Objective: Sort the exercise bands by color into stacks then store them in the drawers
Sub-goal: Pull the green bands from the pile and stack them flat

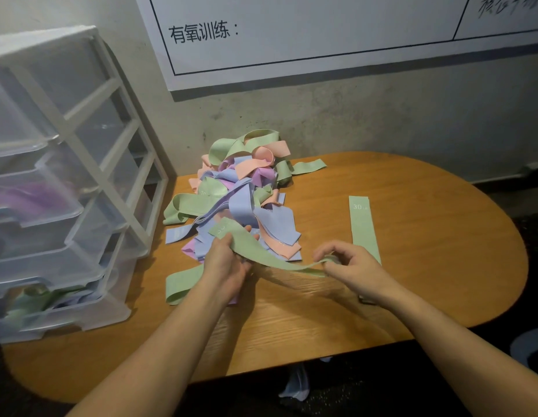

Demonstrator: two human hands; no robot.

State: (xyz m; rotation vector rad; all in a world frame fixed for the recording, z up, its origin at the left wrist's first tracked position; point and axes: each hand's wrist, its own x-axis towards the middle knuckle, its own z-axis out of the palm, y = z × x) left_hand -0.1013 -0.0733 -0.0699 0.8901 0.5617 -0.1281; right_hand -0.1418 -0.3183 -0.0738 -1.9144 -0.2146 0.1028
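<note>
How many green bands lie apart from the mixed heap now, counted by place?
Held green band, in left hand and right hand: 1
Flat green band, right of the heap: 1
Near green band, by left wrist: 1
Total: 3

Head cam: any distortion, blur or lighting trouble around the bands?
Head view: wide-angle bowing bends the poster edge and the drawer unit; dim, uneven light, corners fall to black; the left hand and right hand cast soft shadows on the table under the green band; the pile is fairly sharp, drawer contents hazy behind translucent plastic.
</note>
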